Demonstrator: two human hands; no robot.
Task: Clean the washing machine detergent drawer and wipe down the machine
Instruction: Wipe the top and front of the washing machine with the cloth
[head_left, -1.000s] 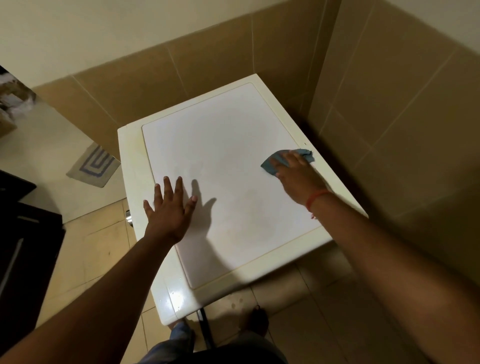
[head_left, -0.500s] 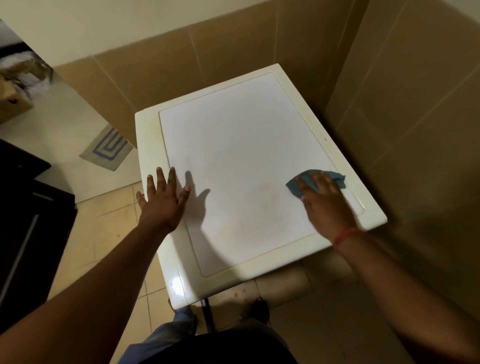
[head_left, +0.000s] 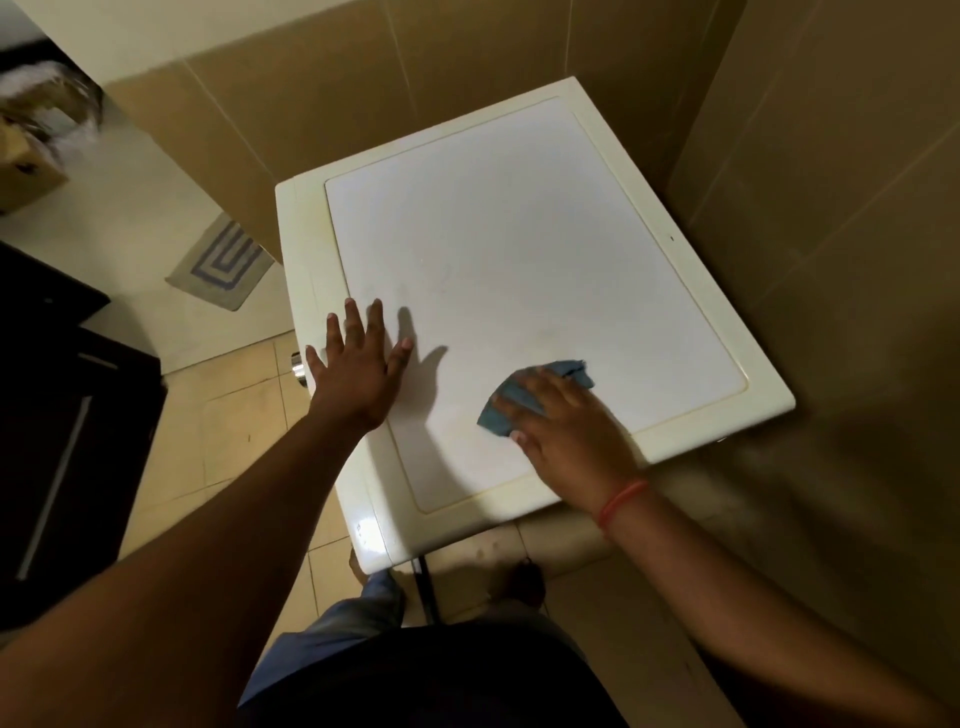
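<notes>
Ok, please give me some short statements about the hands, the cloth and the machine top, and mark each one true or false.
1. The right hand presses a blue cloth on the machine top. True.
2. The left hand holds a sponge. False: it lies flat and holds nothing.
3. The cloth lies at the far corner. False: it is near the front edge.
4. A red band is on the right wrist. True.
5. A patterned mat lies on the floor. True.

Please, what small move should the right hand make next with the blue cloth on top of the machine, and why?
Probably slide the blue cloth toward the left hand. The right hand presses it flat on the near part of the washing machine top, and faint smudges show on the panel between the hands. The left hand rests spread at the top's left edge, bracing.
</notes>
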